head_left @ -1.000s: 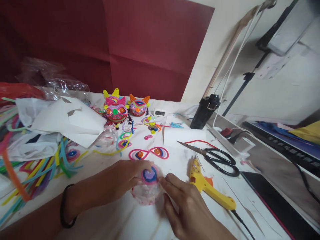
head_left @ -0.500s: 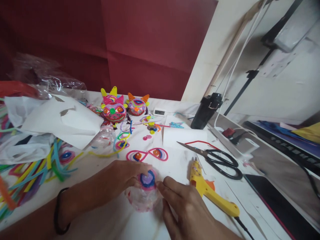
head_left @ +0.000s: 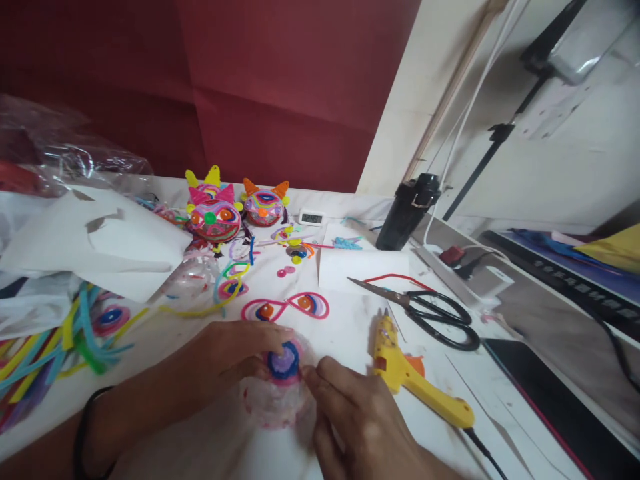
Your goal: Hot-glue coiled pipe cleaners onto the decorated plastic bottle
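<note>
1. Clear plastic dome with a blue-purple coiled pipe-cleaner disc (head_left: 283, 363) on top sits on the white table (head_left: 210, 440), near centre.
2. Left hand (head_left: 225, 353) closed around the dome's left side, likely steadying it.
3. Right hand (head_left: 360, 417) fingertips pinch the disc's right edge, probably pressing it down.
4. Yellow glue gun (head_left: 415, 383) just right; black-handled scissors (head_left: 425, 312) beyond; pink pipe-cleaner eye pair (head_left: 286, 307) just behind the dome.

1. Glue gun (head_left: 415, 385): lies on the table (head_left: 350, 320); landmark for all entries.
2. Scissors (head_left: 425, 312): just behind the glue gun, slightly right.
3. Clear ball (head_left: 275, 400): left of the glue gun, between left hand (head_left: 235, 350) and right hand (head_left: 360, 420).
4. Flask (head_left: 407, 212): well behind the glue gun.
5. Pipe-cleaner heap (head_left: 55, 340): far left of the glue gun.
</note>
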Available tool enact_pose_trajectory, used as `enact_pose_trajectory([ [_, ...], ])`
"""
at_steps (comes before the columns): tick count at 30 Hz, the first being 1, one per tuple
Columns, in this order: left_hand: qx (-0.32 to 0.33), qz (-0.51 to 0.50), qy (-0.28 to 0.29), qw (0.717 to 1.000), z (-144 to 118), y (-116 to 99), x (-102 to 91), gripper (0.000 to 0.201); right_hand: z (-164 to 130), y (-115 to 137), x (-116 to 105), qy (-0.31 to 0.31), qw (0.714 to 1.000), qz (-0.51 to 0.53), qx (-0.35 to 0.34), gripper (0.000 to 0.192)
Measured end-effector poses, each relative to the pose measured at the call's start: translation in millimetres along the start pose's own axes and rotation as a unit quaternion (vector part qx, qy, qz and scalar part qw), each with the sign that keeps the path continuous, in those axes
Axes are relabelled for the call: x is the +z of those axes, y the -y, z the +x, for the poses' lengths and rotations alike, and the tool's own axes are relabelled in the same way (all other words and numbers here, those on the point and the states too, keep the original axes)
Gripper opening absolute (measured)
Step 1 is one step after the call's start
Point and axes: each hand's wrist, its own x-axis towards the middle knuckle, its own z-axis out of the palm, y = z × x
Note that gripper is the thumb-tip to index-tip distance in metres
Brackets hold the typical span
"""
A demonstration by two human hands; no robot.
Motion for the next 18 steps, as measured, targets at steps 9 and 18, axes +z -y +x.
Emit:
enact_pose_trajectory([
  [9, 0.029, 0.017, 0.012, 0.999, 2.1, -1.3, -1.2, 0.025, -1.4, 2.5, 3.0, -0.017, 0.999, -0.03, -0.012, 0.036],
  [18, 0.013, 0.055, -0.022, 0.998, -2.0, -4.1, 4.8, 0.025, -5.7, -0.8, 5.8, -0.024, 0.998, -0.046, -0.036, 0.039],
])
